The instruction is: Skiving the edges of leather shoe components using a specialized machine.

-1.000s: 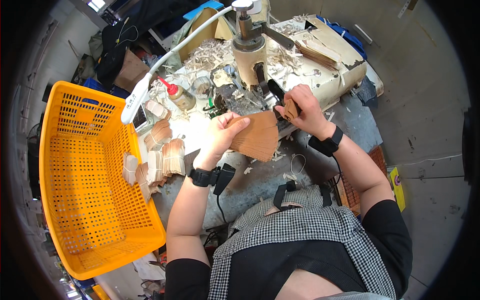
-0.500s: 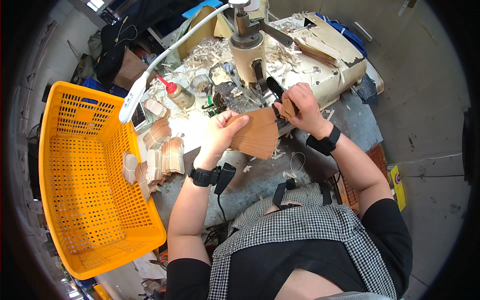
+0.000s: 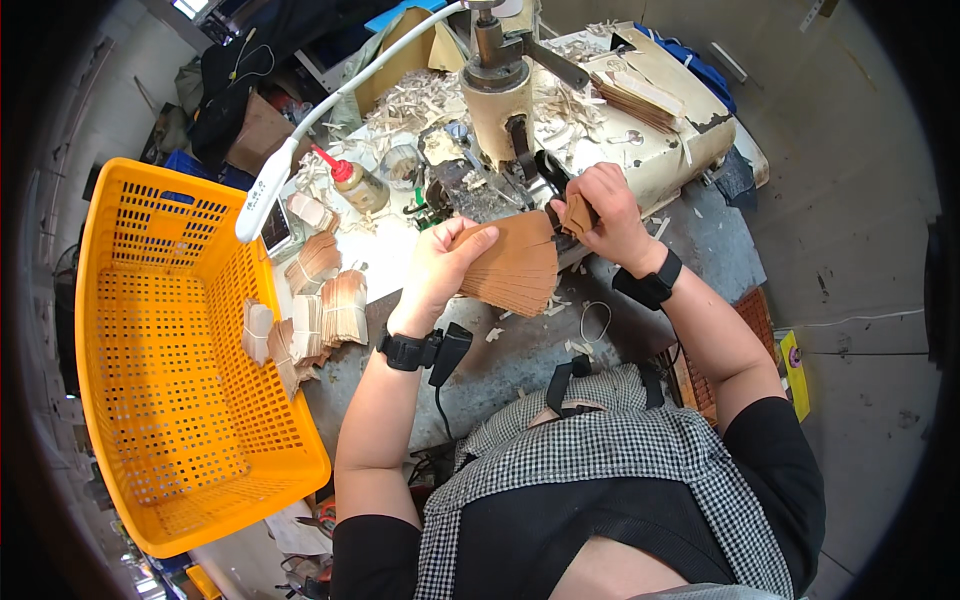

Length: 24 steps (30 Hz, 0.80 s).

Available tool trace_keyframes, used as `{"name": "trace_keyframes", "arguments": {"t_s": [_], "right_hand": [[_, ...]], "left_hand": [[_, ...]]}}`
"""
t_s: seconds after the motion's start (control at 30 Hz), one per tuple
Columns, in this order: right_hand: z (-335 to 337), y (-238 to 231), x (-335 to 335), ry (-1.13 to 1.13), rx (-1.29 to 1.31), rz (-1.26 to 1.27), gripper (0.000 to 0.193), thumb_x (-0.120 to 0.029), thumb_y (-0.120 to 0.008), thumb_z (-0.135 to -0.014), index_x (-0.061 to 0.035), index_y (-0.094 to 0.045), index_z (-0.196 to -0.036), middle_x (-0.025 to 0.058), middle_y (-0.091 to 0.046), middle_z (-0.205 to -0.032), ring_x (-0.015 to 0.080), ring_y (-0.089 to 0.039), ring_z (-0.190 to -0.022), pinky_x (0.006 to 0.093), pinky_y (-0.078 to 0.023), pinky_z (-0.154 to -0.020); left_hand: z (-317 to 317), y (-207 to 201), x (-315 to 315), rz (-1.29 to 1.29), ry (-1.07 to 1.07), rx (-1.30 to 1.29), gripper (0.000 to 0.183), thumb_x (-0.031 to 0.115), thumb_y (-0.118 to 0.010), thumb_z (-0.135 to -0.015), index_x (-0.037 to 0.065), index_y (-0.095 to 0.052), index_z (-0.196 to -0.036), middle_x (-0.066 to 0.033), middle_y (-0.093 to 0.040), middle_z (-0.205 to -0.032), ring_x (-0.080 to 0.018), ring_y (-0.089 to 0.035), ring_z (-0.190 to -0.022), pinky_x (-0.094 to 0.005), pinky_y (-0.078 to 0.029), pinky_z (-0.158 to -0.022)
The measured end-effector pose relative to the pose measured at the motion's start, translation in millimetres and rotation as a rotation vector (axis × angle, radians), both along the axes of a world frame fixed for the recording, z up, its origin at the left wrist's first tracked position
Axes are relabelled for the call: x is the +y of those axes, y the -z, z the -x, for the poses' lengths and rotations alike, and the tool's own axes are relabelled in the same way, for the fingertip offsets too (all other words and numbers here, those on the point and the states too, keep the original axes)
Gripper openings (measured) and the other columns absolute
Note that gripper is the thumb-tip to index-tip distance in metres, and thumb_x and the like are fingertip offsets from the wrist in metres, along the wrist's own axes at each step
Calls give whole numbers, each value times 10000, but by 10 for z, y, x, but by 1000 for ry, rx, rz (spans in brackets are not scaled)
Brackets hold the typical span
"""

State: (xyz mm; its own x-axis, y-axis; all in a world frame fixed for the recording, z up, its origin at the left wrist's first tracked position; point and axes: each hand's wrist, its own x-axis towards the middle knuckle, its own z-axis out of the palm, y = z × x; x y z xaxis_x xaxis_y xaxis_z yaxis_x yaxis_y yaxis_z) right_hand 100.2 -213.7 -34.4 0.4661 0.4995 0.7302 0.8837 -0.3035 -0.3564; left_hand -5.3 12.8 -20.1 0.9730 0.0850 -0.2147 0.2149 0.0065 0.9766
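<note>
So the fan of thin tan leather-like pieces [image 3: 512,265] was up in front of the machine head [image 3: 497,115], pretty much mid-scene, spread edges toward the near right. The left hand [image 3: 443,262] had it pinched tight at the left end, thumb on top; couldn't really see the fingers underneath. The right hand [image 3: 610,215], just right of the fan, was curled closed around a small folded tan bunch [image 3: 578,214], right beside the machine's black part. A pale loop [image 3: 596,323] lay on the bench [image 3: 420,400] nearer than the fan. Left of the hands were tied bundles [image 3: 345,307], with a red-tipped bottle [image 3: 361,187] farther back, then a big yellow basket [image 3: 190,505] on the far left. Pale scraps [image 3: 425,103] littered the far side, and a stack of brown strips [image 3: 632,105] sat far right.
</note>
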Motion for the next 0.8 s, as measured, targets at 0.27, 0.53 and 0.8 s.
{"name": "trace_keyframes", "arguments": {"t_s": [0.27,0.53,0.8], "right_hand": [[-3,18,-7,1,25,8,209,-101,-717,-756,-51,-532,-841,97,-513,-770,291,-492,-749,369,-385,-752],[-8,18,-21,-1,42,13,209,-132,-714,-775,-47,-531,-827,101,-516,-770,294,-498,-758,371,-390,-760],[-10,13,-22,-9,41,8,203,-132,-712,-779,-46,-534,-823,102,-516,-765,294,-498,-756,373,-391,-757]], "left_hand": [[3,-6,1,-13,0,-3,203,241,-689,-887,48,-644,-842,26,-638,-754,-27,-540,-673,-209,-436,-638],[1,12,1,-41,-10,2,216,260,-693,-883,53,-646,-842,20,-643,-753,-33,-549,-669,-215,-442,-636],[2,23,1,-42,-9,-15,219,261,-696,-881,53,-643,-836,18,-647,-755,-34,-552,-669,-217,-441,-633]]}}
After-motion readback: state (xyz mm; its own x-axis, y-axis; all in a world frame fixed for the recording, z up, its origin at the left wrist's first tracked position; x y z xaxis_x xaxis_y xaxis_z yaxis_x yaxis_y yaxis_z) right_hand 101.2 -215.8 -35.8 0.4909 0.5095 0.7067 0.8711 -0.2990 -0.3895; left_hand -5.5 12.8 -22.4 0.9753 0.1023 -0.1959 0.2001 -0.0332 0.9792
